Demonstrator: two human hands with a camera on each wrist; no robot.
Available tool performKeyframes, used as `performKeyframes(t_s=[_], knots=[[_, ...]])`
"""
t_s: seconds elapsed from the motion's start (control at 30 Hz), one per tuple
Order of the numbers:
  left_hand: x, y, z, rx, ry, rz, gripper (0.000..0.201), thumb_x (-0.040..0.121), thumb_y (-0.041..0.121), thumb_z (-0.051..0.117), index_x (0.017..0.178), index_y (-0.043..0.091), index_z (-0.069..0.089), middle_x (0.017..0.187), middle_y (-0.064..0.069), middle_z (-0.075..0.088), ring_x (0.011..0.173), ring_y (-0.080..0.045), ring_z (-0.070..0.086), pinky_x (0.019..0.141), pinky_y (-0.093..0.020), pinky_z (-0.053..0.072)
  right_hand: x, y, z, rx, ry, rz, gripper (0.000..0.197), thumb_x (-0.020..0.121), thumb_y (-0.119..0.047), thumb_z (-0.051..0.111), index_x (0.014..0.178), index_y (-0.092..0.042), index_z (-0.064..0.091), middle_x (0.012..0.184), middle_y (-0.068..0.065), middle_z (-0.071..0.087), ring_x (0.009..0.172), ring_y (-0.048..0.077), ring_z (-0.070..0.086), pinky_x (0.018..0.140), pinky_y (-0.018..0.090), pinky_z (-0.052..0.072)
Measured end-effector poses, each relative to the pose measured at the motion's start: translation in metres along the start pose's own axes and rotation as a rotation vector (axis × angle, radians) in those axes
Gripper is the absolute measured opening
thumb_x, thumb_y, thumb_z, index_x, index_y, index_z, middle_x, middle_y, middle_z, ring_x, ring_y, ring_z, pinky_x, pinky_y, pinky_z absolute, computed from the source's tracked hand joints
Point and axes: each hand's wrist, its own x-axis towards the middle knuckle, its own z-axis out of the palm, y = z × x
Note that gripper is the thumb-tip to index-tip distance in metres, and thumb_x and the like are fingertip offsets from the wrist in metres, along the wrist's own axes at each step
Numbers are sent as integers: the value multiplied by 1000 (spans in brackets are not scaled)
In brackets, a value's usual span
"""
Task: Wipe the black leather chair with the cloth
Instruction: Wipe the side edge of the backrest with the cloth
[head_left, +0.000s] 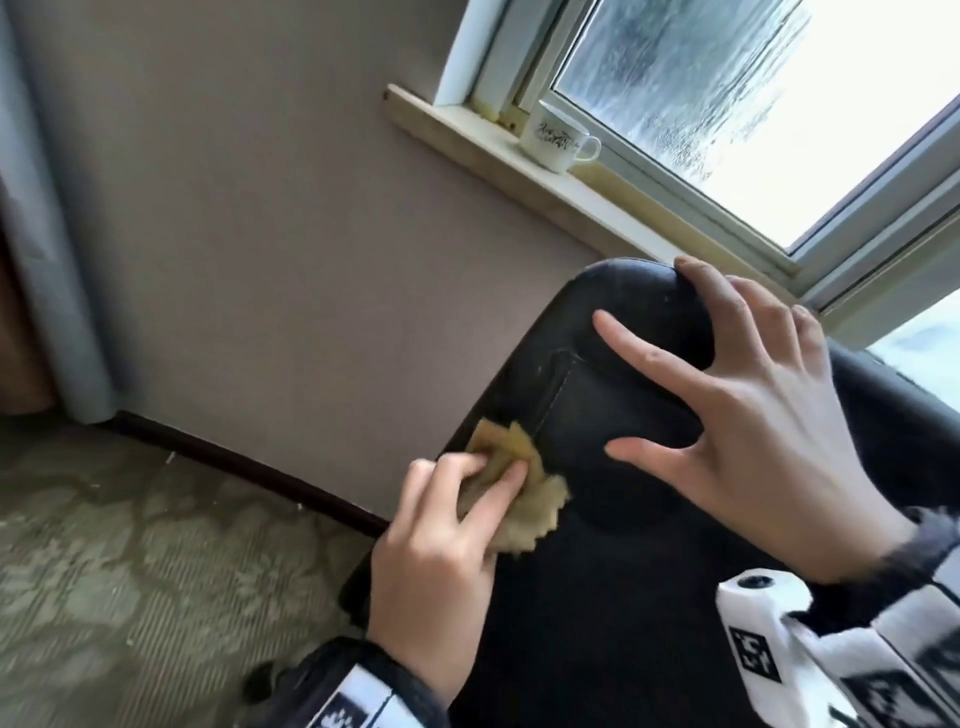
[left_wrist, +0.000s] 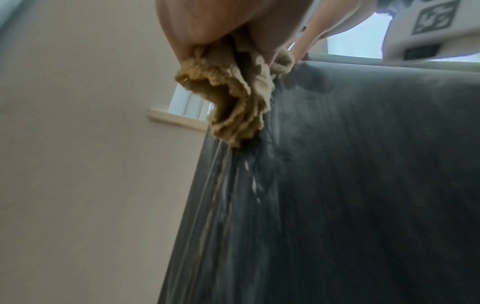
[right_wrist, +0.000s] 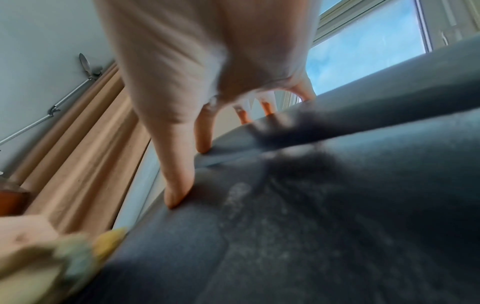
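Observation:
The black leather chair (head_left: 597, 415) fills the lower right of the head view, its padded back towards me. My left hand (head_left: 441, 540) grips a crumpled yellow cloth (head_left: 166, 493) and presses it against the chair's left edge. In the left wrist view the cloth (left_wrist: 233, 102) hangs bunched from my fingers against the leather (left_wrist: 363, 185). My right hand (head_left: 753, 415) lies spread on the headrest, fingers straight, fingertips (right_wrist: 176, 197) pressing the dusty leather (right_wrist: 337, 226). The cloth (right_wrist: 103, 242) shows blurred at the lower left of the right wrist view.
A white mug (head_left: 556, 137) stands on the wooden window sill (head_left: 467, 135) behind the chair, under a fogged window (head_left: 753, 93). A plain wall (head_left: 260, 234) is to the left, with a curtain (head_left: 47, 208) and patterned carpet (head_left: 130, 545) below.

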Motion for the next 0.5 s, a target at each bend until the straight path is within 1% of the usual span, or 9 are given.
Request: performKeyframes(t_s=[0.03, 0.1, 0.13, 0.17, 0.23, 0.3, 0.37, 0.43, 0.5], knots=[[-7, -4, -4, -25, -17, -35, 61, 52, -16, 78, 103, 18, 73, 95, -2, 64, 86, -19, 57, 65, -31, 55, 0, 0, 1, 1, 1, 2, 78, 58, -59, 61, 132, -42, 45, 146, 18, 34, 129, 43, 35, 99, 63, 31], [-6, -5, -13, -78, 25, -71, 64, 50, -20, 73, 102, 17, 73, 99, -1, 63, 90, -17, 56, 77, -28, 51, 0, -1, 2, 3, 6, 5, 78, 58, -59, 61, 132, -43, 44, 147, 18, 33, 129, 43, 35, 100, 63, 30], [3, -1, -17, -98, 71, -68, 61, 54, -18, 68, 104, 16, 72, 102, -2, 62, 94, -17, 55, 83, -26, 48, -1, -2, 3, 5, 10, 9, 78, 58, -59, 61, 132, -43, 44, 147, 17, 33, 130, 42, 35, 100, 63, 30], [16, 5, -22, -113, 107, -55, 55, 61, -12, 60, 108, 15, 70, 106, -3, 60, 98, -18, 55, 88, -26, 46, -1, -2, 3, 8, 13, 14, 78, 57, -58, 61, 132, -43, 44, 147, 17, 33, 130, 42, 34, 101, 63, 29], [44, 21, -26, -142, 138, -1, 47, 72, 0, 49, 113, 14, 68, 111, -6, 58, 103, -21, 56, 91, -28, 45, -1, -3, 2, 8, 17, 25, 79, 57, -57, 62, 132, -43, 45, 147, 17, 33, 130, 42, 34, 102, 62, 28], [64, 32, -20, -134, 132, 48, 41, 77, 6, 47, 111, 13, 68, 111, -7, 59, 102, -21, 55, 86, -30, 48, -1, -3, 3, 1, 17, 28, 80, 57, -57, 63, 133, -44, 43, 147, 17, 32, 131, 41, 33, 102, 62, 28], [70, 33, -11, -53, 111, 83, 36, 80, 9, 45, 106, 13, 71, 108, -7, 62, 98, -20, 52, 75, -33, 52, -1, -3, 3, 3, 15, 37, 79, 57, -56, 63, 133, -44, 43, 148, 16, 32, 131, 40, 33, 103, 62, 27], [60, 25, -2, 19, 103, 133, 32, 84, 9, 45, 102, 10, 72, 104, -8, 65, 93, -21, 53, 68, -36, 54, 0, -3, 3, 10, 16, 39, 78, 58, -55, 62, 133, -44, 44, 148, 16, 32, 131, 40, 32, 103, 62, 28], [38, 11, 2, 45, 76, 150, 28, 84, 7, 48, 98, 8, 73, 102, -10, 65, 91, -24, 56, 66, -37, 55, 0, -3, 5, 5, 12, 34, 77, 58, -55, 61, 132, -43, 44, 147, 17, 32, 131, 41, 32, 102, 62, 28]])
